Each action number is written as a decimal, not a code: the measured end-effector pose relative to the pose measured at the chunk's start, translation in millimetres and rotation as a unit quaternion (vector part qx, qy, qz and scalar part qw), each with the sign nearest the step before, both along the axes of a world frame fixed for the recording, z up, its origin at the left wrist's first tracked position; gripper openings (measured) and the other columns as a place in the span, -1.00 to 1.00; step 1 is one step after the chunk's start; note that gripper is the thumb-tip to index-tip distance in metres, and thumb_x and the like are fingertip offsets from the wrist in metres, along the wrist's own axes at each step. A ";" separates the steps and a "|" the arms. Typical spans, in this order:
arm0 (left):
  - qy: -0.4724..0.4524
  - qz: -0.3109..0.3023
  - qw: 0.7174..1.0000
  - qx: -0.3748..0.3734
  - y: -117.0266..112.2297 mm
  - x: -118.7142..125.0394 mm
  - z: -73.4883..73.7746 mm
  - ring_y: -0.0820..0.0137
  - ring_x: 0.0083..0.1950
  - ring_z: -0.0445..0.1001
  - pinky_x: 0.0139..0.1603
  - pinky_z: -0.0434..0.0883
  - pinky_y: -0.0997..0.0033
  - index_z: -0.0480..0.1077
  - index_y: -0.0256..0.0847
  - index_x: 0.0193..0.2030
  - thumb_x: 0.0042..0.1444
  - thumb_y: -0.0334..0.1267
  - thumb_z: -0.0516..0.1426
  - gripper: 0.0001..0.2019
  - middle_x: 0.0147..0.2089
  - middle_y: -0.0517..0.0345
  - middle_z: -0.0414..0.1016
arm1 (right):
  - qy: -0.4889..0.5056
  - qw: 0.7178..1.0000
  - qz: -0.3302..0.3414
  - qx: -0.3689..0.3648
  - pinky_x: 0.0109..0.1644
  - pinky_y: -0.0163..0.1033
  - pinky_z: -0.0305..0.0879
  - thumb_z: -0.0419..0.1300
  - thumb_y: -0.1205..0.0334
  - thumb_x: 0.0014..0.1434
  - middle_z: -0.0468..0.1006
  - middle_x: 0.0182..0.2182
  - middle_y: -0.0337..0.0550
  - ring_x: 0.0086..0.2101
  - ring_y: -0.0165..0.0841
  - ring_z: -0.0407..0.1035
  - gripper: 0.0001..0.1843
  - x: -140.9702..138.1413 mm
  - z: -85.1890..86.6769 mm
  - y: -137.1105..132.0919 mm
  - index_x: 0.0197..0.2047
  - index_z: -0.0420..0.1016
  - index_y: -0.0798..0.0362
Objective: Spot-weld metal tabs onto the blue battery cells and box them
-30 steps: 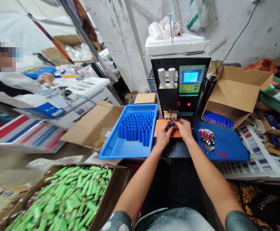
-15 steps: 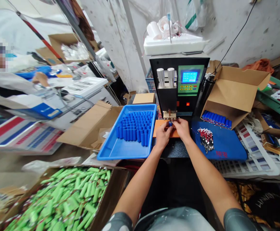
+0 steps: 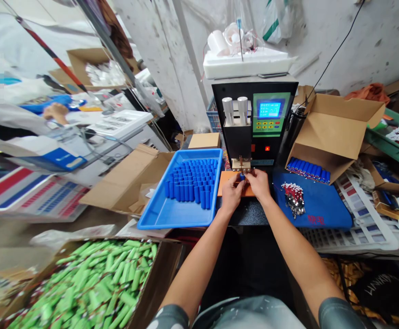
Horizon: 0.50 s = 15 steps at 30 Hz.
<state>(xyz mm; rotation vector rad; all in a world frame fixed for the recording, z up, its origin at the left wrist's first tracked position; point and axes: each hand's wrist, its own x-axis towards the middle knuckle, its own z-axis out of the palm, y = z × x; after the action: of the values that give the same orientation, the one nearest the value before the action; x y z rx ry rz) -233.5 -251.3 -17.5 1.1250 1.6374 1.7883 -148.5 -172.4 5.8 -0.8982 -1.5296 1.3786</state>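
1. Two hands are working at the far middle of the tabletop: the left hand (image 3: 232,194) and the right hand (image 3: 259,183) are both pinching one blue battery cell (image 3: 242,176) between their fingertips.
2. The held cell is sitting over the orange pad (image 3: 224,183), right under the two thin electrode needles (image 3: 242,161) of the one spot welder (image 3: 254,123).
3. Only the cell's top end is showing. Its long axis seems to be standing upright, with that end pointing up at the needles.
4. It is looking like a small, round cylinder in a plain blue sleeve; fingers are hiding the rest.
5. One blue tray (image 3: 172,215) is lying just left of the pad, carrying packed rows of upright blue cells (image 3: 192,183), too many to count.
6. One open cardboard box (image 3: 336,123) is leaning on the right, holding a row of lying blue cells (image 3: 307,169).
7. One heap of metal tabs (image 3: 293,197) is resting on the blue mat (image 3: 326,208).
8. One carton of green cells (image 3: 93,283) is sitting near left.
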 end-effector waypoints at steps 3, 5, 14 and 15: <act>0.002 0.001 1.000 -0.004 -0.2 -0.2 -0.2 0.34 -0.24 0.53 -0.16 0.48 0.40 0.52 -0.25 -0.01 0.12 -0.19 0.21 -0.69 -0.18 0.04 0.60 | -0.010 1.000 -0.006 0.005 -0.35 -0.24 0.31 0.27 0.04 0.00 0.59 -0.47 -0.12 -0.39 -0.22 0.44 -0.75 0.2 0.5 -0.1 -0.45 0.55 0.08; 0.004 0.001 1.000 -0.004 -0.6 -0.3 0.0 0.36 -0.26 0.53 -0.17 0.47 0.41 0.52 -0.25 -0.02 0.12 -0.19 0.20 -0.70 -0.19 0.05 0.59 | -0.013 1.000 -0.007 0.007 -0.35 -0.25 0.30 0.27 0.03 0.00 0.58 -0.47 -0.13 -0.39 -0.22 0.44 -0.74 0.3 0.6 -0.4 -0.47 0.54 0.08; 0.003 -0.004 1.000 0.003 -0.9 0.6 1.6 0.34 -0.22 0.53 -0.14 0.47 0.40 0.51 -0.25 0.00 0.13 -0.20 0.20 -0.68 -0.18 0.04 0.59 | -0.015 1.000 -0.010 0.003 -0.36 -0.25 0.29 0.28 0.01 0.01 0.56 -0.51 -0.15 -0.42 -0.25 0.42 -0.73 0.4 -1.2 -1.1 -0.47 0.53 0.07; 0.003 -0.006 1.000 0.006 -0.9 0.8 1.9 0.33 -0.21 0.54 -0.13 0.47 0.40 0.51 -0.25 0.01 0.13 -0.20 0.20 -0.68 -0.18 0.04 0.59 | -0.013 1.000 -0.009 0.003 -0.35 -0.25 0.30 0.28 0.02 0.01 0.56 -0.50 -0.15 -0.42 -0.24 0.42 -0.73 0.5 -1.3 -1.0 -0.47 0.53 0.07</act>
<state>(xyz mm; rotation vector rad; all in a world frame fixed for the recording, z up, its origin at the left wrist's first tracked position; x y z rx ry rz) -232.7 -252.3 -15.6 1.1442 1.6217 1.7921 -148.0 -173.4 4.6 -0.9271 -1.5420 1.3540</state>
